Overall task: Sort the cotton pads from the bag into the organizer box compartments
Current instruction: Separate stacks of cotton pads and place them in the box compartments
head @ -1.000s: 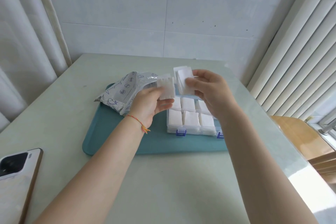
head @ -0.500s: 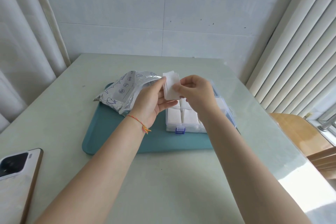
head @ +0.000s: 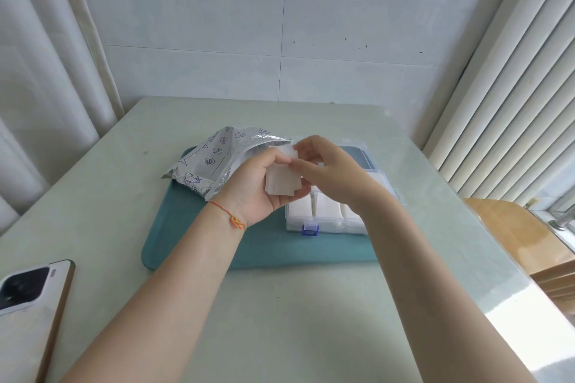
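Two bare hands hold a small stack of white square cotton pads (head: 281, 182) above a clear plastic organizer box (head: 323, 221) on a teal tray (head: 199, 246).
The left hand (head: 258, 190) cradles the stack, fingers curled round it; the right hand (head: 326, 171) pinches its top edge; loose thin pads could fan apart and drop outside the nearly filled front compartments; the silver foil bag (head: 214, 162) lies open beside them.

I see white cotton pads (head: 281, 182), a silver bag (head: 217, 158) (dark blue icons printed), a teal tray (head: 193, 239), and a pale green counter (head: 280, 320).

Orange string bracelet (head: 234, 218), bare forearms
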`<state>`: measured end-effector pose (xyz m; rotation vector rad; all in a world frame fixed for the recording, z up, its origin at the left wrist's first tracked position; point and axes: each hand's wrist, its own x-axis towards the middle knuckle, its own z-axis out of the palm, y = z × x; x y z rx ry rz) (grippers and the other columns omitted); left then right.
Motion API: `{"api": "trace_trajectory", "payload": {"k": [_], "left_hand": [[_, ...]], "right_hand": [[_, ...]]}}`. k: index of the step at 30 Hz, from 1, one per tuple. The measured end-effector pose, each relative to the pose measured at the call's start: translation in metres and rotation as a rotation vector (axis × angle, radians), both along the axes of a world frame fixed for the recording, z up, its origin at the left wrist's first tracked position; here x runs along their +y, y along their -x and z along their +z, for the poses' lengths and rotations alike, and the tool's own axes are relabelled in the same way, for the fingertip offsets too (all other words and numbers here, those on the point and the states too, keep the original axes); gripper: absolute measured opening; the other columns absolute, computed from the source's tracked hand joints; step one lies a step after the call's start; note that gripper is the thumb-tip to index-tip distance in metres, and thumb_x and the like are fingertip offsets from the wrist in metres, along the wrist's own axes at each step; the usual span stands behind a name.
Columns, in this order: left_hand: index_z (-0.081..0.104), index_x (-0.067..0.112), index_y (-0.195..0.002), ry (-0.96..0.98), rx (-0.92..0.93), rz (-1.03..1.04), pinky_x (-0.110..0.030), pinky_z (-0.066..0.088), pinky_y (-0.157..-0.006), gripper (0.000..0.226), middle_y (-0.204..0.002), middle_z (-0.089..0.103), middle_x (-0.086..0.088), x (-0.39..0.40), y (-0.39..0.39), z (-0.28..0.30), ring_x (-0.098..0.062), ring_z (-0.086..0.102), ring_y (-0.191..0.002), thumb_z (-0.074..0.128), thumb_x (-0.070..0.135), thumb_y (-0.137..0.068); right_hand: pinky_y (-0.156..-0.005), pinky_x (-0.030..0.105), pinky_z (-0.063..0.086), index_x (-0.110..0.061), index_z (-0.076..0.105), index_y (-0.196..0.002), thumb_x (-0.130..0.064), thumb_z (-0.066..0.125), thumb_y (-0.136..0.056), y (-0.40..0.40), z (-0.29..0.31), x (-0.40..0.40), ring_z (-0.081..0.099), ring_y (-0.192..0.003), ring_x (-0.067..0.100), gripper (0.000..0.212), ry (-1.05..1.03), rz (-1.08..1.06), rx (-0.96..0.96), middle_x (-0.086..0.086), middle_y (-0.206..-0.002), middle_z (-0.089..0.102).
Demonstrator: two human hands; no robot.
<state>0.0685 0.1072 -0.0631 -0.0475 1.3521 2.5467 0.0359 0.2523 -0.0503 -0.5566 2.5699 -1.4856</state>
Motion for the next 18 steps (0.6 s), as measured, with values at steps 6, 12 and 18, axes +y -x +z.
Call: {"api": "trace_trajectory", "payload": {"k": [6,12,18], "left_hand": [[0.055,0.012,-0.106,0.006,-0.107,-0.025,-0.026,0.052,-0.057,0.019,-0.077,0.057,-0.003,-0.004,0.003,-0.003,-0.015,0.056,-0.061,0.051,0.012,-0.088],[0.063,0.016,-0.100,0.083,0.004,-0.171,-0.028,0.049,-0.067,0.023,-0.086,0.065,-0.004,-0.001,-0.001,-0.002,-0.017,0.064,-0.075,0.042,0.010,-0.093],[0.060,0.013,-0.100,0.158,-0.040,-0.100,-0.022,0.050,-0.055,0.012,-0.082,0.053,-0.004,0.000,0.000,-0.005,-0.014,0.056,-0.072,0.056,0.007,-0.090]], "right_hand": [[-0.101,0.024,0.036,-0.035,0.040,-0.138,-0.044,0.086,-0.068,-0.010,0.004,0.000,0.040,-0.124,0.002,0.084,-0.225,0.184,0.197,-0.017,-0.137,0.040],[-0.108,0.036,0.025,-0.026,0.035,-0.143,-0.044,0.078,-0.072,-0.012,-0.003,-0.007,0.040,-0.128,0.012,0.085,-0.519,0.142,0.387,-0.011,-0.134,0.047],[-0.103,0.035,0.028,-0.032,0.032,-0.145,-0.044,0.082,-0.066,-0.013,0.001,-0.004,0.034,-0.122,0.013,0.095,-0.515,0.169,0.388,-0.007,-0.132,0.039]]}}
